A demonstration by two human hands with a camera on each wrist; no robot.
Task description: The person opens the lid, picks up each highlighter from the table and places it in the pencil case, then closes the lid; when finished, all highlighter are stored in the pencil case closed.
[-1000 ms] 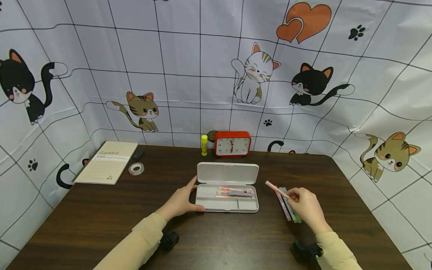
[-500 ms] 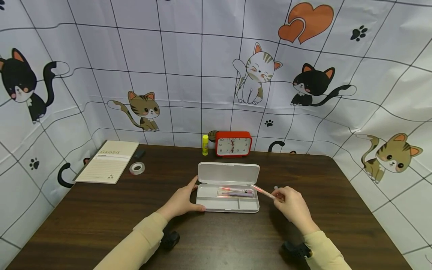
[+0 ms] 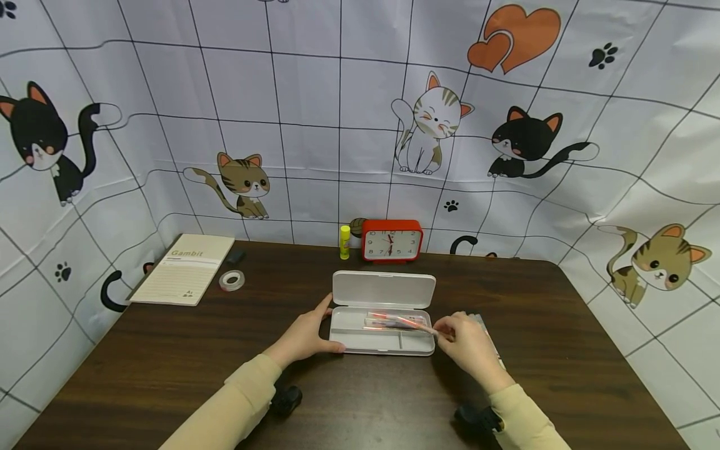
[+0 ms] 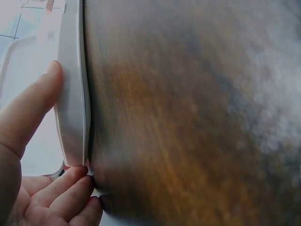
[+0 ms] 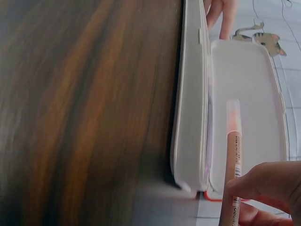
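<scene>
from the head view, your left hand (image 3: 304, 337) rests against the left end of the open white case (image 3: 382, 340), thumb on its far corner and fingers curled round the near corner. your right hand (image 3: 467, 344) pinches a pink pen (image 3: 413, 325) between thumb and fingertips, its tip lying over the case's upper compartment, where more pens (image 3: 388, 320) already lie. the case lid (image 3: 384, 289) stands open behind the tray. just right of the case, mostly hidden by your right hand, a few more pens (image 3: 485, 325) lie on the table (image 3: 169, 375). behind the case stand a red clock (image 3: 392, 240) and a yellow glue stick (image 3: 344, 242). well left of the case lie a tape roll (image 3: 232, 280), a small dark thing too small to tell (image 3: 235, 255), and a notebook (image 3: 182, 277) with "gambit" printed on its cover. the table in front of the case is bare wood, and nothing lies between the case and either hand.

from the left wrist view, your thumb (image 4: 28, 113) lies flat along the case wall (image 4: 70, 94) and your fingers (image 4: 66, 193) curl at its corner; beside the case there is only blurred wood.

from the right wrist view, the pen (image 5: 231, 160) points out over the open case (image 5: 244, 117), pinched by your fingers (image 5: 265, 183). small print and a barcode run along the barrel, too blurred to read for sure. your left fingers (image 5: 221, 14) show at the case's far end.
</scene>
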